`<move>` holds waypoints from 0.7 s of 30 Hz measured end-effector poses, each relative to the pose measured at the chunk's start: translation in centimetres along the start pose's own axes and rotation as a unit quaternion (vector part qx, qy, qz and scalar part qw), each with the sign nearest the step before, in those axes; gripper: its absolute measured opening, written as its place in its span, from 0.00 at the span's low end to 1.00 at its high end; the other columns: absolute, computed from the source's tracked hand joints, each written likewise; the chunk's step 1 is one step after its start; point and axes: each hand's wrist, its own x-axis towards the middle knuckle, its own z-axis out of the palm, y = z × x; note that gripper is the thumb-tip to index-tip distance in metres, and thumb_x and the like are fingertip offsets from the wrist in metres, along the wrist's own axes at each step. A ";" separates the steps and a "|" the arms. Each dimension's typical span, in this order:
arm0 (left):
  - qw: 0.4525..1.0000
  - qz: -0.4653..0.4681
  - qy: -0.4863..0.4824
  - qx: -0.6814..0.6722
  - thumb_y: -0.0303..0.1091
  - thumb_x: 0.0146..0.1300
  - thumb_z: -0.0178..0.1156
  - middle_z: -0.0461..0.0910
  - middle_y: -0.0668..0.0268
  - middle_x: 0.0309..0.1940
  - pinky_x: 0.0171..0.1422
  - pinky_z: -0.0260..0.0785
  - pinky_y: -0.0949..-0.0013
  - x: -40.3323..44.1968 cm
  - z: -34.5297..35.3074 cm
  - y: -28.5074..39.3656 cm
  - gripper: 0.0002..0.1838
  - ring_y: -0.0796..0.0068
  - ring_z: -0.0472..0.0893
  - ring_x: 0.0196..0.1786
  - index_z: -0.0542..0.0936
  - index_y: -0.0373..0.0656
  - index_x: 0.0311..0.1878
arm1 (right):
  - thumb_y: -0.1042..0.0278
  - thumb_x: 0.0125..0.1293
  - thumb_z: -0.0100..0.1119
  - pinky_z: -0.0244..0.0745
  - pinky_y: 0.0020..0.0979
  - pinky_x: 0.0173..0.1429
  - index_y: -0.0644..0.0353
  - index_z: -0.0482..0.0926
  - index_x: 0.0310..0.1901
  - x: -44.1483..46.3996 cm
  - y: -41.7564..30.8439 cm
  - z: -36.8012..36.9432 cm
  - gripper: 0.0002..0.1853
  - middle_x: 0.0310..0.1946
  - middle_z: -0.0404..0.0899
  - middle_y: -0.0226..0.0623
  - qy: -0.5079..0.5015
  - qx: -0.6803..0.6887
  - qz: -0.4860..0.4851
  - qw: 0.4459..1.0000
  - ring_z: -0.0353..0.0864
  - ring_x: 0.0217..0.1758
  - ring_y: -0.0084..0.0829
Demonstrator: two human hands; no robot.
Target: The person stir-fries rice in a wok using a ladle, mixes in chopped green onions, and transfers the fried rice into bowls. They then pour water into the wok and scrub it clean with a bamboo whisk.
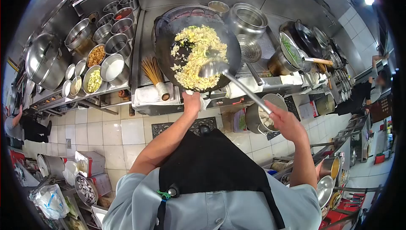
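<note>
A large dark wok (165, 48) on the stove holds yellow and white fried rice (194, 71) with green bits. My left hand (191, 103) is closed around a white cloth (204, 103) at the wok's near rim. In my right hand (284, 122) is the handle of a long metal ladle (245, 88), whose bowl lies over the rice on the wok's right side. A bamboo brush (153, 71) rests left of the wok. To the wok's right is a perforated skimmer (248, 49).
Metal containers of ingredients (113, 67) line the left counter. A big lidded pot (249, 19) sits behind right, near a strainer with greens (289, 48). A stockpot (257, 118) is below my right hand. People stand at far left (31, 126) and far right (359, 97).
</note>
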 end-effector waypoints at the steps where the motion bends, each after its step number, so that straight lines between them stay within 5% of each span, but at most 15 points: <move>1: 1.000 0.004 0.001 -0.001 0.30 0.66 0.58 0.78 0.57 0.48 0.52 0.72 0.64 0.0 0.1 0.0 0.23 0.69 0.78 0.47 0.67 0.29 0.60 | 0.60 0.81 0.52 0.77 0.47 0.61 0.45 0.67 0.79 1.1 0.9 0.9 0.27 0.54 0.84 0.58 -0.003 -0.004 -0.032 0.999 0.83 0.57 0.61; 4: 1.000 -0.009 -0.004 0.003 0.29 0.66 0.58 0.78 0.59 0.47 0.51 0.72 0.64 -1.0 -0.2 1.3 0.21 0.70 0.78 0.45 0.67 0.31 0.59 | 0.59 0.81 0.50 0.74 0.49 0.67 0.52 0.65 0.80 6.5 4.1 6.3 0.28 0.60 0.82 0.58 -0.002 -0.019 -0.089 0.996 0.80 0.64 0.60; 7: 1.000 -0.003 -0.017 0.019 0.29 0.65 0.58 0.78 0.59 0.46 0.51 0.72 0.64 0.4 -0.3 -0.4 0.21 0.71 0.77 0.45 0.68 0.31 0.58 | 0.58 0.81 0.48 0.73 0.52 0.68 0.53 0.63 0.80 12.9 -2.2 7.0 0.29 0.63 0.80 0.58 -0.013 -0.037 -0.034 0.999 0.79 0.65 0.59; 9: 0.998 -0.009 -0.057 0.035 0.29 0.65 0.58 0.78 0.60 0.46 0.51 0.72 0.64 2.0 -1.0 -1.8 0.21 0.71 0.77 0.45 0.68 0.32 0.58 | 0.58 0.81 0.48 0.72 0.51 0.70 0.52 0.63 0.80 16.9 -1.9 5.7 0.29 0.65 0.79 0.57 -0.006 -0.089 -0.087 0.992 0.78 0.66 0.58; 13: 0.999 -0.005 -0.010 0.032 0.29 0.65 0.58 0.79 0.60 0.46 0.51 0.72 0.64 -0.9 -0.2 1.9 0.22 0.70 0.78 0.45 0.68 0.31 0.59 | 0.57 0.81 0.48 0.71 0.49 0.73 0.51 0.63 0.80 13.3 -2.2 -0.9 0.29 0.69 0.77 0.54 -0.090 -0.177 -0.108 0.974 0.77 0.70 0.54; 16: 0.999 0.018 0.025 0.038 0.29 0.65 0.58 0.79 0.59 0.47 0.53 0.72 0.63 -0.2 -0.1 0.8 0.23 0.69 0.78 0.46 0.68 0.30 0.61 | 0.54 0.81 0.50 0.76 0.48 0.67 0.46 0.63 0.81 10.8 -2.4 -2.2 0.29 0.63 0.82 0.53 -0.142 -0.156 -0.066 0.975 0.82 0.62 0.52; 21: 0.999 0.007 -0.001 0.039 0.31 0.64 0.59 0.79 0.55 0.49 0.56 0.72 0.62 1.0 -0.3 -0.8 0.24 0.66 0.78 0.49 0.67 0.29 0.60 | 0.56 0.80 0.50 0.68 0.45 0.77 0.51 0.63 0.80 17.6 -1.5 4.9 0.31 0.71 0.75 0.54 -0.038 -0.053 -0.105 0.992 0.74 0.73 0.53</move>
